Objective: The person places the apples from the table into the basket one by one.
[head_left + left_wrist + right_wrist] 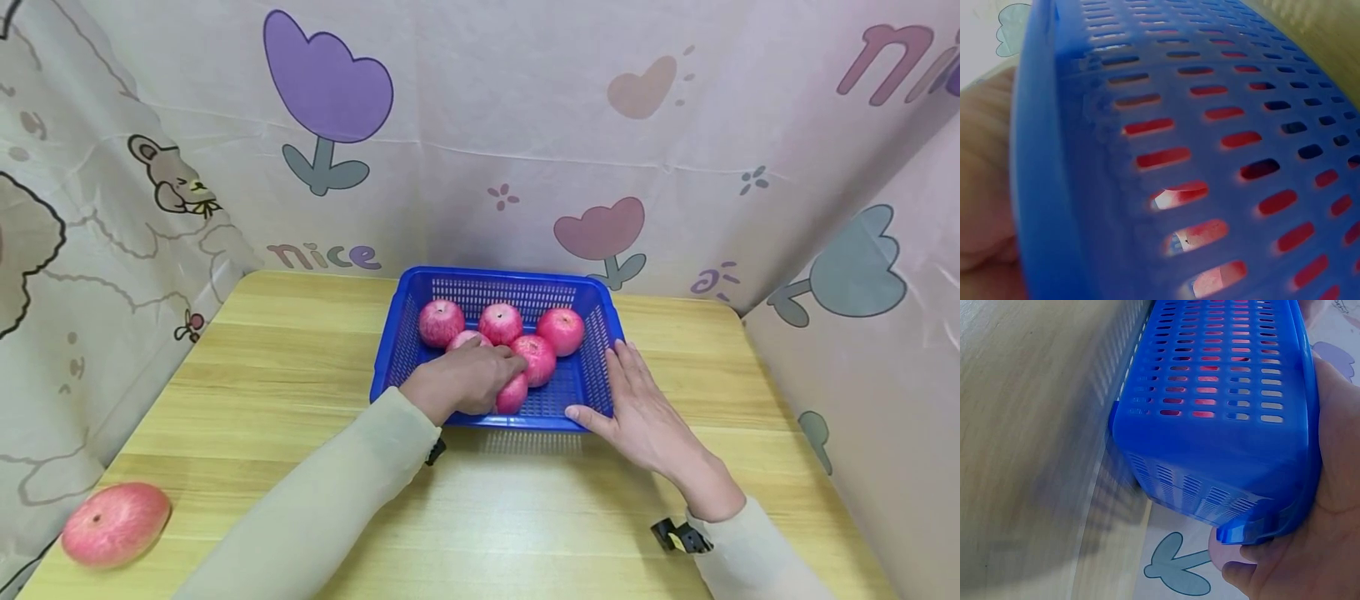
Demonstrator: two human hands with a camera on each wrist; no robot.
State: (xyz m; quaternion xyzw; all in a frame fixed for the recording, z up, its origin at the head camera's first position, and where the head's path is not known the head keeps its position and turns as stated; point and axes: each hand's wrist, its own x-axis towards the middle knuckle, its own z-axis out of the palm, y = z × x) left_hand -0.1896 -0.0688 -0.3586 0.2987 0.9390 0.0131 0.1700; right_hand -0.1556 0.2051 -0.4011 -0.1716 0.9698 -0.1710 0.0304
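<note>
A blue plastic basket [486, 422] with slotted walls stands on the table, holding several pink-red apples [442, 323]. Reaching over its front rim, my left hand [468, 375] is down inside with its fingers bent over an apple [513, 395] near the front wall. The palm hides part of that apple, and another apple [535, 360] sits right by the fingertips. My right hand [648, 417] rests on the right front corner of the basket, fingers straight along the side rim and thumb at the front rim. From the right wrist, this hand [1341, 462] shows against the rim.
A single apple [116, 525] lies on the wooden table [300, 350] at its front left edge. Behind the basket and along both sides hangs a printed cloth [480, 100] with flowers and a bear.
</note>
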